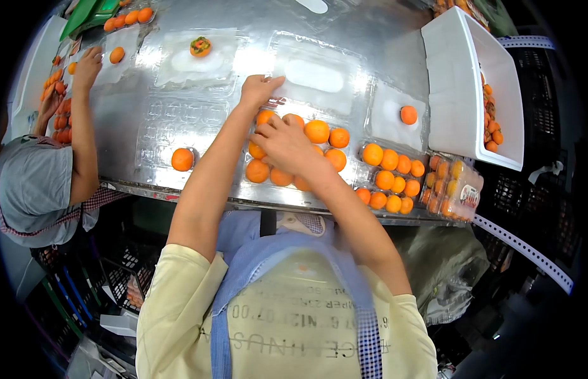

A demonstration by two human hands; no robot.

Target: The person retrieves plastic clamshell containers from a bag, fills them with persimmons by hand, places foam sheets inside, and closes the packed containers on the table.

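A clear plastic clamshell tray of persimmons (317, 131) lies in front of me, its lid (314, 76) folded open away from me. My left hand (261, 90) reaches to the lid's near left corner, with thumb and fingers closed at the plastic edge. Over the left part of the tray is my right hand (282, 144), palm down, fingers curled onto the fruit; it hides the persimmon beneath. Left of my left forearm, another open clamshell (180, 120) holds one persimmon (182, 159) in its near part and another persimmon (200, 46) on its lid.
Filled packs (395, 170) and a closed, labelled pack (455, 189) stand at right, below a white foam box (458, 82) of persimmons. One persimmon (408, 115) lies on an open lid. At left, a co-worker's hand (88, 66) works near more fruit. The metal table's edge (142, 191) is near me.
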